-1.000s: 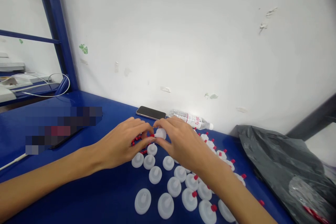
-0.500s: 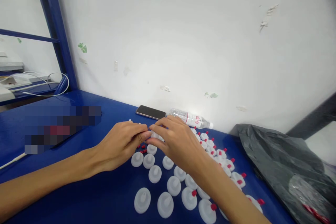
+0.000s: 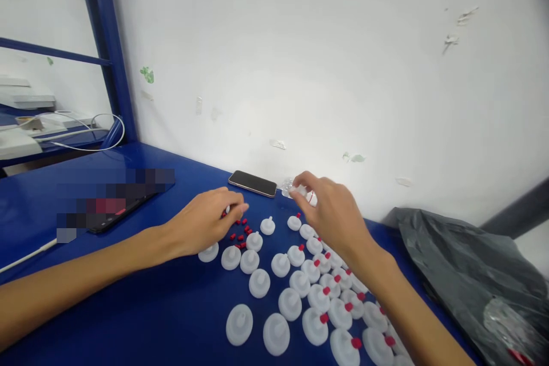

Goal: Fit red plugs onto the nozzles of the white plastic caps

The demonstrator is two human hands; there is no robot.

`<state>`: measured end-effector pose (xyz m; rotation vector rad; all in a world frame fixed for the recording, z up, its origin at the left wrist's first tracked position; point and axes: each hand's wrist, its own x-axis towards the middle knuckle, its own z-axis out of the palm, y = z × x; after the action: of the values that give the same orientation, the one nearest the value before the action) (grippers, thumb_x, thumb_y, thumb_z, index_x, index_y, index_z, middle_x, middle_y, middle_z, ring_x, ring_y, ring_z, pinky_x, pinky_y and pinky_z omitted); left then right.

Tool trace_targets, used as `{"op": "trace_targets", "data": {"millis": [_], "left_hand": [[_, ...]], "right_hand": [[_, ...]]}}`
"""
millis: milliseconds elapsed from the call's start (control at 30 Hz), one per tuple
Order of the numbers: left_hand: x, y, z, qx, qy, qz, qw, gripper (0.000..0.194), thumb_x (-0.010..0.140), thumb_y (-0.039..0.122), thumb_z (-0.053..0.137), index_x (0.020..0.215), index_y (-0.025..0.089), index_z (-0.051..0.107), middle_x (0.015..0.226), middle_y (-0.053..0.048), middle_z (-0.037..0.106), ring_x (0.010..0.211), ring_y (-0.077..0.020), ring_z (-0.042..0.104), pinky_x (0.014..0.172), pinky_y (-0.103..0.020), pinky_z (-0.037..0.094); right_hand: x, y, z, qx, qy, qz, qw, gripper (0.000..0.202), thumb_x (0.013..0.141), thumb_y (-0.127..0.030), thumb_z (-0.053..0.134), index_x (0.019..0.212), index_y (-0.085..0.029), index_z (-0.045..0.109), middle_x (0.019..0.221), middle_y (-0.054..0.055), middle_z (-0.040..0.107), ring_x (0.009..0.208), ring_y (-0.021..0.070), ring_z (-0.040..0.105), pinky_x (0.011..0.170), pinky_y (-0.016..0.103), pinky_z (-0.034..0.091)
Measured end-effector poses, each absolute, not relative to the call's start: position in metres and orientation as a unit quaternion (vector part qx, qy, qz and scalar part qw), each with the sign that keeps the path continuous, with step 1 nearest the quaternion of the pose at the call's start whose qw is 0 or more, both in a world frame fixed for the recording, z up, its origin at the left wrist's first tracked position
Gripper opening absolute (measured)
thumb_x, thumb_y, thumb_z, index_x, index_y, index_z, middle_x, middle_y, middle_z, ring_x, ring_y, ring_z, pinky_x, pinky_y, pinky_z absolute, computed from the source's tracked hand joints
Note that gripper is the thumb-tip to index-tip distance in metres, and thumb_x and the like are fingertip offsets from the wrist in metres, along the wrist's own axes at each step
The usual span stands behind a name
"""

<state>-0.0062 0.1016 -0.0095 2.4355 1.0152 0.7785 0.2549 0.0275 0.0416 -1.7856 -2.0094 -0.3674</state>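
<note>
My right hand (image 3: 328,206) is raised over the back of the blue table (image 3: 171,303), its thumb and fingers pinching a small whitish piece (image 3: 300,190) in front of the clear bottle. My left hand (image 3: 210,220) hovers left of the small red caps (image 3: 240,236), its fingers curled in; whatever it holds is hidden. White round discs with short spouts (image 3: 259,283) lie between and below my hands. Towards the right, several discs carry red caps on their spouts (image 3: 315,326).
A phone (image 3: 252,183) lies flat near the wall. At the left, a second dark device (image 3: 124,214), partly pixelated, has a white cable. A dark grey plastic bag (image 3: 467,263) lies at the right, and a blue frame (image 3: 109,51) rises at the left.
My hands, together before, are now apart. My right hand has moved right and up with a white piece, uncovering discs and red caps. The view has shifted slightly.
</note>
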Motion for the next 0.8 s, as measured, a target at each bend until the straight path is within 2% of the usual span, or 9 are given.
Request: {"op": "trace_targets", "data": {"millis": [67,133,267,367,433,500,600,733,800], "left_hand": [[-0.005,0.098,-0.013,0.889,0.342,0.247,0.176,0.036,0.104,0.047,0.046,0.089,0.025,0.069,0.093,-0.003,0.069,0.094,-0.0237,0.058,0.079,-0.035,0.041],[-0.005,0.098,-0.015,0.901,0.335,0.226,0.16,0.034,0.104,0.044,0.045,0.098,0.026,0.073,0.106,-0.005,0.07,0.102,-0.0254,0.059,0.082,-0.037,0.043],[-0.008,0.103,-0.017,0.912,0.334,0.195,0.134,0.027,0.102,0.034,0.048,0.104,0.027,0.074,0.108,-0.006,0.071,0.104,-0.0269,0.059,0.08,-0.038,0.043],[-0.008,0.104,-0.019,0.917,0.335,0.178,0.127,0.023,0.101,0.034,0.052,0.107,0.028,0.074,0.105,-0.005,0.073,0.104,-0.0271,0.06,0.078,-0.037,0.044],[-0.007,0.103,-0.019,0.918,0.334,0.175,0.124,0.022,0.102,0.035,0.054,0.107,0.028,0.074,0.103,-0.005,0.073,0.103,-0.0268,0.06,0.078,-0.037,0.044],[-0.007,0.1,-0.018,0.918,0.332,0.179,0.121,0.024,0.103,0.039,0.052,0.105,0.028,0.074,0.102,-0.005,0.073,0.101,-0.0265,0.061,0.078,-0.037,0.044],[-0.007,0.099,-0.015,0.916,0.329,0.199,0.117,0.031,0.106,0.042,0.046,0.102,0.027,0.073,0.1,-0.004,0.073,0.099,-0.026,0.061,0.08,-0.038,0.045],[-0.007,0.098,-0.011,0.913,0.32,0.227,0.115,0.034,0.106,0.044,0.044,0.096,0.026,0.072,0.096,-0.002,0.074,0.094,-0.0248,0.06,0.082,-0.039,0.045],[-0.006,0.097,-0.009,0.911,0.313,0.242,0.117,0.036,0.106,0.045,0.043,0.096,0.026,0.072,0.096,-0.002,0.075,0.093,-0.0241,0.06,0.082,-0.038,0.045]], "right_hand": [[0.247,0.027,0.039,-0.656,-0.732,-0.07,0.171,0.01,0.105,-0.029,0.067,0.112,-0.025,0.073,0.101,0.005,0.078,0.093,0.0258,0.071,0.074,0.035,0.048],[0.241,0.027,0.033,-0.653,-0.742,-0.035,0.147,0.005,0.1,-0.029,0.074,0.102,-0.025,0.076,0.108,0.005,0.078,0.1,0.0257,0.071,0.077,0.034,0.048],[0.24,0.029,0.023,-0.652,-0.749,0.017,0.115,0.009,0.096,-0.033,0.08,0.091,-0.025,0.079,0.098,0.002,0.08,0.09,0.0222,0.074,0.07,0.031,0.048],[0.24,0.029,0.026,-0.643,-0.758,0.051,0.098,0.016,0.099,-0.044,0.076,0.092,-0.03,0.082,0.084,-0.004,0.081,0.079,0.0181,0.075,0.065,0.028,0.048],[0.242,0.029,0.031,-0.655,-0.749,0.03,0.098,0.026,0.106,-0.047,0.066,0.1,-0.029,0.083,0.087,-0.001,0.081,0.083,0.0212,0.075,0.07,0.032,0.05],[0.247,0.029,0.037,-0.679,-0.728,-0.017,0.097,0.029,0.11,-0.039,0.058,0.111,-0.022,0.081,0.1,0.008,0.082,0.096,0.029,0.075,0.081,0.039,0.05],[0.257,0.032,0.036,-0.701,-0.706,-0.057,0.078,0.021,0.105,-0.027,0.066,0.108,-0.012,0.08,0.109,0.02,0.08,0.11,0.0405,0.071,0.093,0.05,0.047],[0.269,0.038,0.022,-0.691,-0.72,-0.008,0.06,0.009,0.098,-0.025,0.077,0.092,-0.018,0.079,0.088,0.01,0.08,0.091,0.0307,0.075,0.083,0.04,0.05],[0.271,0.039,0.019,-0.683,-0.727,0.008,0.072,0.008,0.1,-0.022,0.073,0.092,-0.02,0.075,0.09,0.007,0.08,0.088,0.026,0.075,0.077,0.035,0.049]]}}
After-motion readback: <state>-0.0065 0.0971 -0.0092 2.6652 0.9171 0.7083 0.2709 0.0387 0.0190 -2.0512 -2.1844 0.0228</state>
